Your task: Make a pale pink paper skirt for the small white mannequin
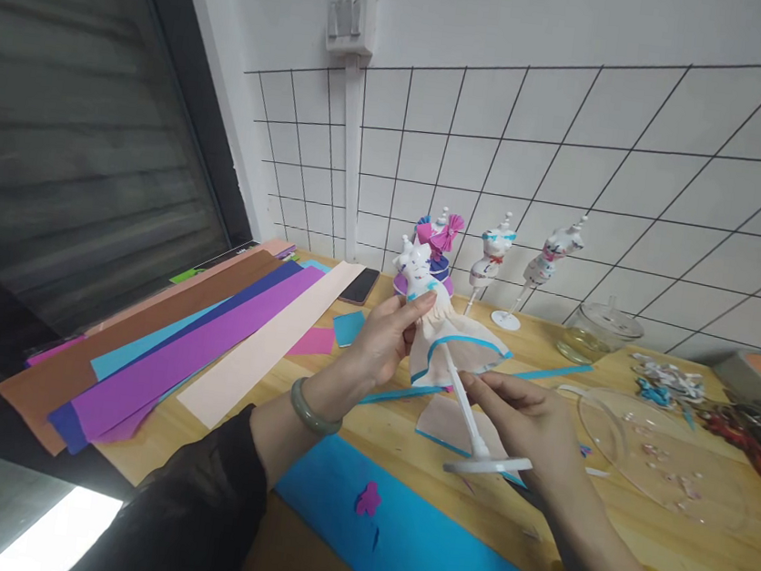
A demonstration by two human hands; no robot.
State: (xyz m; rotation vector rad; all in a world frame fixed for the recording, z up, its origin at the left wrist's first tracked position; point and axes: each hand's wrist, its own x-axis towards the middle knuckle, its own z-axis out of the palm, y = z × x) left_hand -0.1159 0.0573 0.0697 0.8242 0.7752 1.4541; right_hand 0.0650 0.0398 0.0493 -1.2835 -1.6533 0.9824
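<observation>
A small white dress-form mannequin (pixel 416 267) is held tilted above the table, its round base (pixel 487 465) toward me. A cream paper skirt (pixel 457 335) with blue edging wraps its waist. My left hand (pixel 392 337) is closed on the waist, pinching the gathered top of the skirt. My right hand (pixel 523 416) is closed, thumb and fingers meeting at the skirt's lower edge beside the white stand pole (pixel 463 403). Under them lies another cream piece (pixel 451 425) with blue edging. A blue sheet (pixel 407 536) with a magenta flower-shaped piece (pixel 368 499) is nearest me.
Colored paper strips (pixel 201 348) spread at the left, near a dark phone (pixel 358 286). Other mannequins (pixel 494 253) stand along the tiled wall. A glass teapot (pixel 599 331), a clear tray (pixel 663 460) and red-handled scissors (pixel 756 452) are at the right.
</observation>
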